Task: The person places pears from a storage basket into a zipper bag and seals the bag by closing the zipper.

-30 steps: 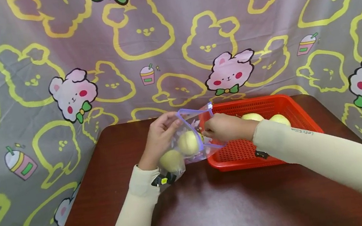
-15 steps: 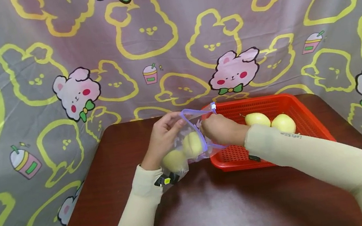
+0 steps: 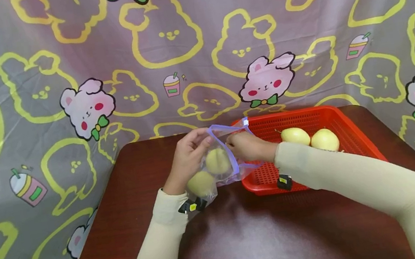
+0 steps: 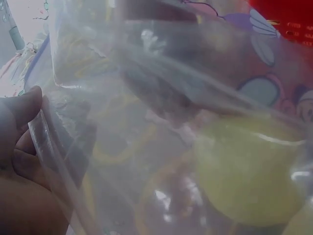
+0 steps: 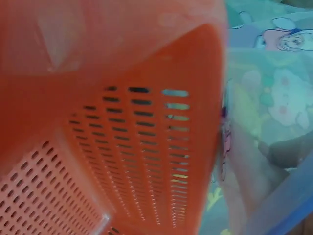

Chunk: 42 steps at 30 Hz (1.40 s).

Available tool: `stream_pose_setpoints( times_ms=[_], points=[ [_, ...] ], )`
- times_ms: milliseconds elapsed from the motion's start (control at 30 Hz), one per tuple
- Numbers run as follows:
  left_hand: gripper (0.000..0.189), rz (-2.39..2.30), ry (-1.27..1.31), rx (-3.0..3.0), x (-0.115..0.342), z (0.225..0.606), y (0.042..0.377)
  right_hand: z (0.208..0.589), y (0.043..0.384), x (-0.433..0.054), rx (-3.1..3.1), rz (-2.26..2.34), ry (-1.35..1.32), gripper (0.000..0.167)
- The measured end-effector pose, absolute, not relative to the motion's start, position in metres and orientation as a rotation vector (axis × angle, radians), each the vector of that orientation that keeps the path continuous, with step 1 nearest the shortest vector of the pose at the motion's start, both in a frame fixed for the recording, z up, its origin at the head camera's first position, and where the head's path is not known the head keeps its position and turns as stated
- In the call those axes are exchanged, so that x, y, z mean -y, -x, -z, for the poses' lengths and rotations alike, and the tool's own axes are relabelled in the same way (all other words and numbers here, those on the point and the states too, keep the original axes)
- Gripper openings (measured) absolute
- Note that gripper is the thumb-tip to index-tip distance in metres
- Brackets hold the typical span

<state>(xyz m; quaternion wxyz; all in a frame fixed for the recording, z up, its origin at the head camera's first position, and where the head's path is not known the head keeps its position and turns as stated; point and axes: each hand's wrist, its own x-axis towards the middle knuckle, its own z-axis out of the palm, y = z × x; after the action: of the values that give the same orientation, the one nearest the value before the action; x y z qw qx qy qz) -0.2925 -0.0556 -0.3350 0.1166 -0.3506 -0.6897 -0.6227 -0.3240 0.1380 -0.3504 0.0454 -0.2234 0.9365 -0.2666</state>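
In the head view my left hand [image 3: 191, 156] pinches the edge of a clear zip bag [image 3: 208, 154] with a purple-blue rim. In the left wrist view, thumb and fingers grip the film of the bag [image 4: 122, 103]. Two pale yellow pears [image 3: 218, 162] lie inside the bag, one lower down near my left wrist. My right hand [image 3: 248, 146] is at the bag's open mouth with its fingers bent. Whether those fingers hold anything is hidden. Through the film, the right wrist view shows part of this hand [image 5: 254, 171] beside the blue rim.
A red perforated basket [image 3: 353, 134] stands behind and to the right, under my right forearm. Two more pears [image 3: 324, 140] sit in it. The dark wooden table [image 3: 241, 249] spreads in front. A patterned curtain [image 3: 182, 17] hangs at the back and sides.
My right hand has moved slightly left, further into the bag's mouth. The pear nearest the mouth has shifted a little. My left hand keeps its hold on the bag.
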Motion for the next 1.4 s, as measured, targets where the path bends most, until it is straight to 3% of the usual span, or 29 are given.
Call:
stream_pose_setpoints(
  times_ms=[100, 267, 500, 733, 1000, 1400],
  points=[
    [0.015, 1.826, 1.028, 2.024, 0.056, 0.336, 0.292, 0.354, 0.326, -0.138, -2.844, 0.763, 0.684, 0.029],
    [0.015, 1.850, 1.060, 2.002, 0.056, 0.346, 0.300, 0.359, 0.328, -0.139, -2.833, 0.652, 0.764, 0.011],
    [0.015, 1.846, 1.077, 1.989, 0.055, 0.359, 0.313, 0.358, 0.323, -0.144, -2.749, 0.715, 0.825, 0.011],
    [0.018, 1.862, 1.075, 2.024, 0.051, 0.334, 0.293, 0.338, 0.309, -0.169, -2.519, 1.000, 0.706, 0.017],
    [0.018, 1.896, 1.067, 2.000, 0.052, 0.334, 0.296, 0.317, 0.303, -0.216, -2.481, 1.121, 0.703, 0.018],
    [0.019, 1.834, 0.937, 2.025, 0.065, 0.333, 0.299, 0.303, 0.309, -0.270, -2.758, 0.929, 0.686, 0.017]
  ],
)
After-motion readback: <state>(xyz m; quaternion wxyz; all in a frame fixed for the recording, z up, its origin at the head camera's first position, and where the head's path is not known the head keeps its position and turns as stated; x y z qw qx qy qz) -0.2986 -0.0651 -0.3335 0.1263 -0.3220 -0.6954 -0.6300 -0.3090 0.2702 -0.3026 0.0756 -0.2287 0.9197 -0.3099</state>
